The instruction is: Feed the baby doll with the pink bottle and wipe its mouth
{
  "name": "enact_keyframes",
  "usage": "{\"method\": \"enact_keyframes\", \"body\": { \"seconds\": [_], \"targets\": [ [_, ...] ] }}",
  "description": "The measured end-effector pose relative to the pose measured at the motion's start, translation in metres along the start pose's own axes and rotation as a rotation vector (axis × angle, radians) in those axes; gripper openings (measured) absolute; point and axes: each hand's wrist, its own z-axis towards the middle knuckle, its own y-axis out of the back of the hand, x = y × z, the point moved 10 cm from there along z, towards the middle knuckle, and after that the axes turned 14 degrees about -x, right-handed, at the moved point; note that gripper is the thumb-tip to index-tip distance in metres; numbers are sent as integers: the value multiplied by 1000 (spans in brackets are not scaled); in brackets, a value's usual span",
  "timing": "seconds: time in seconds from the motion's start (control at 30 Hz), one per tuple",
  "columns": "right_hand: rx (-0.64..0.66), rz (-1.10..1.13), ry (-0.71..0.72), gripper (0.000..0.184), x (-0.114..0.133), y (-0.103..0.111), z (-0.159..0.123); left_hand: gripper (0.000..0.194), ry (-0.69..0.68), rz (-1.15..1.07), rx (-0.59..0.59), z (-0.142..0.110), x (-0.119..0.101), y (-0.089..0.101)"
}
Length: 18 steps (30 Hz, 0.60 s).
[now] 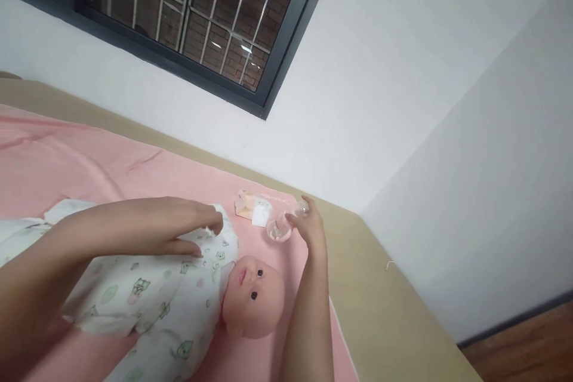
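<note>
A baby doll lies on its back, dressed in a white outfit with green animal prints. Over the doll's chest is my left hand, fingers curled, with a small white tuft showing at them; its kind is unclear. My right hand reaches past the doll's head and grips a clear round lid between thumb and fingers. Just left of that hand stands a small clear container with pale contents I cannot make out. Beside it lies an opened packet with a white piece on it.
A pink sheet covers much of the beige table. White walls rise behind and to the right. A dark-framed window with metal bars is above. A small white loop lies near the table's right edge.
</note>
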Motion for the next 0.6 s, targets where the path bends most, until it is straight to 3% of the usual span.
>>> {"method": "enact_keyframes", "body": {
  "seconds": [0.1, 0.33, 0.43, 0.6],
  "targets": [
    [40, 268, 98, 71, 40, 10, -16, 29, -81, -73, 44, 8, -8, -9],
    [138, 522, 276, 66, 126, 24, -77, 49, 111, -145, -345, 30, 0, 1],
    [145, 542, 342, 64, 146, 19, -97, 54, 120, -199, -343, 31, -6, -4],
    [143, 533, 355, 58, 153, 3, -111, 64, 168, -188, -322, 30, -8, 0]
  ]
}}
